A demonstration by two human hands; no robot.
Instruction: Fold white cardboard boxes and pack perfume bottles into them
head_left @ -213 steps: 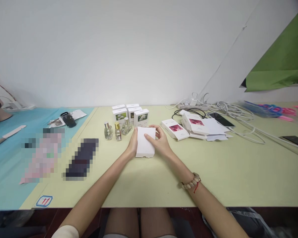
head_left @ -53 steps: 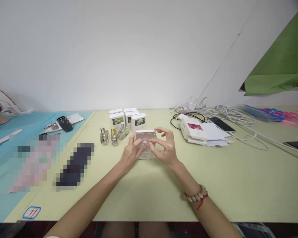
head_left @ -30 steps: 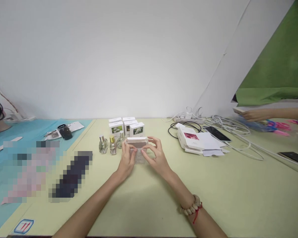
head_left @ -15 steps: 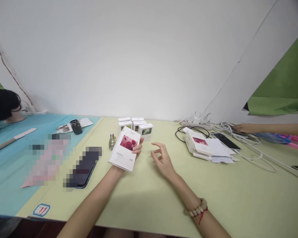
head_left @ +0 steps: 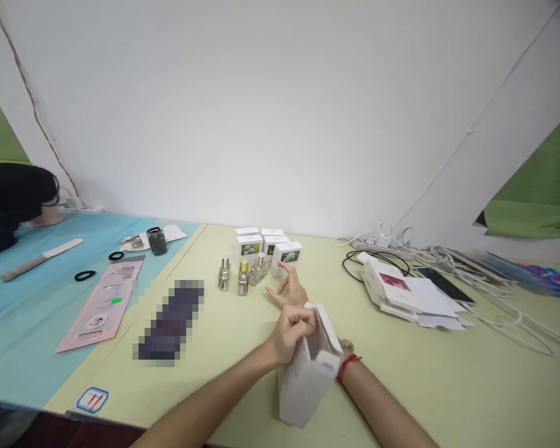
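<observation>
My left hand (head_left: 292, 333) grips the upper edge of a white cardboard box (head_left: 303, 398), its fingers curled over the wall. The box's top is open with the flaps up. Behind it, my right hand (head_left: 290, 287) has its fingers spread and holds nothing I can see; the box hides part of that hand and wrist. Three small glass bottles stand left of the right hand: one with a silver cap (head_left: 224, 275), one with a gold cap (head_left: 243, 279), and a tilted silver-capped one (head_left: 259, 271). Just beyond the fingertips is a small white carton (head_left: 287, 256) with a flower picture.
More small cartons (head_left: 249, 246) stand near the wall. On the right lie flattened white boxes (head_left: 392, 289), a dark tablet (head_left: 443, 285) and tangled cables (head_left: 485, 298). Leftward are a blurred-out phone (head_left: 170, 323), a pink packet (head_left: 105, 305), a dark jar (head_left: 157, 241) and a knife (head_left: 42, 260).
The white box has moved right and toward me, and its open top now shows. My right hand went behind it. More bottles have come into view. The other person's arm at right is gone.
</observation>
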